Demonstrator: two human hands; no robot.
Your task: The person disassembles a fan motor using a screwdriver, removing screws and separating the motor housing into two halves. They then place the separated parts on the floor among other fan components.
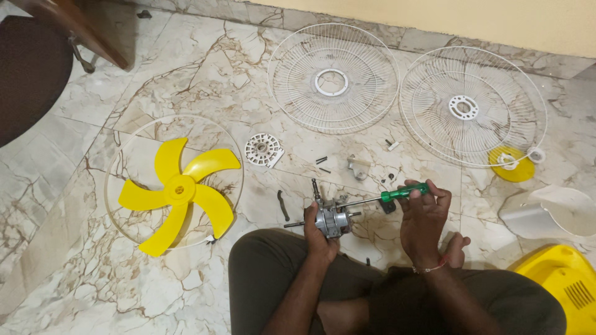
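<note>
I sit on a marble floor with a small metal fan motor (331, 218) in front of my legs. My left hand (318, 234) grips the motor from its left side and steadies it. My right hand (423, 215) is closed around the green handle of a screwdriver (403, 192). The screwdriver's steel shaft runs left and its tip meets the motor's top right.
A yellow fan blade (178, 192) lies inside a thin white ring (118, 155) at the left. Two white wire guards (333, 77) (473, 105) lie at the back. Loose screws (322, 161), a white slotted disc (263, 150), a yellow cap (511, 164), a white housing (549, 212) and a yellow base (562, 285) lie around.
</note>
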